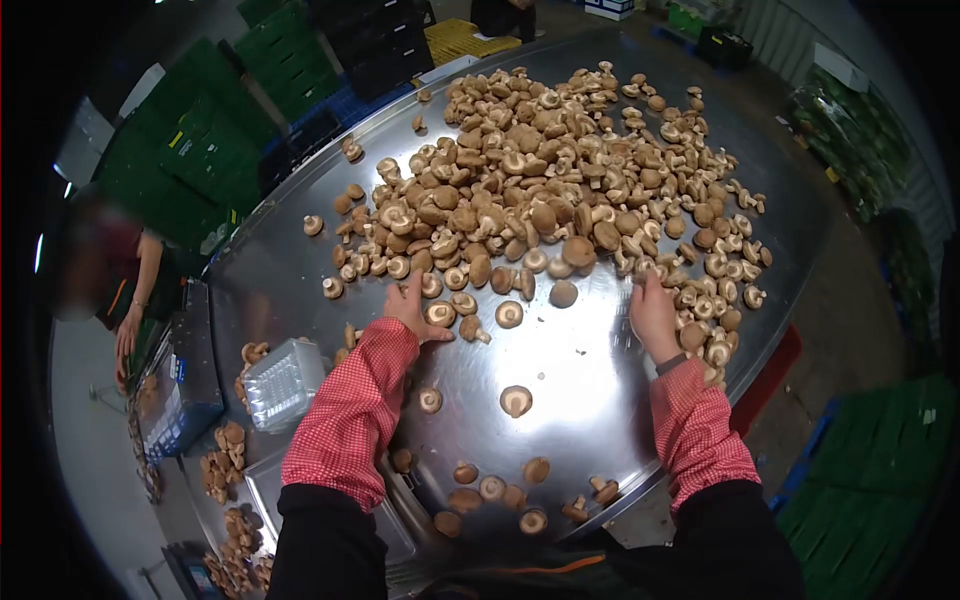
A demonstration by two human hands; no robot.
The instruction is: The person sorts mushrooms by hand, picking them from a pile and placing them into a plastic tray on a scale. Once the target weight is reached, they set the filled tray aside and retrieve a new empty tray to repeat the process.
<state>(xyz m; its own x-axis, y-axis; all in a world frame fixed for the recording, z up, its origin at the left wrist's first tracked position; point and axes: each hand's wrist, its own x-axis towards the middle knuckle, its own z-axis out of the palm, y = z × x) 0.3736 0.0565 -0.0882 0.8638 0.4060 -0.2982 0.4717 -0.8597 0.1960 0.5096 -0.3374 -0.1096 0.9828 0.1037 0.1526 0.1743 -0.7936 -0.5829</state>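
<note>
A large heap of brown shiitake mushrooms (pixel 520 160) covers the far part of a shiny metal table (pixel 590 370). My left hand (pixel 408 310) is at the heap's near left edge, thumb and fingers spread beside a mushroom (pixel 439 313) lying cap down. On the right, my right hand (pixel 653 315) reaches its fingers to the heap's near edge, touching mushrooms there; its fingertips are partly hidden. Between the hands lie single mushrooms, one of them a pale upturned cap (pixel 509 314). Neither hand visibly lifts anything.
Left of my left arm sits a clear plastic punnet (pixel 283 384). Loose mushrooms (pixel 492 488) lie near the table's front edge. A blue-black crate (pixel 187 375) stands at left, near another person's hand (pixel 128 335). Green crates (pixel 870 490) are at lower right.
</note>
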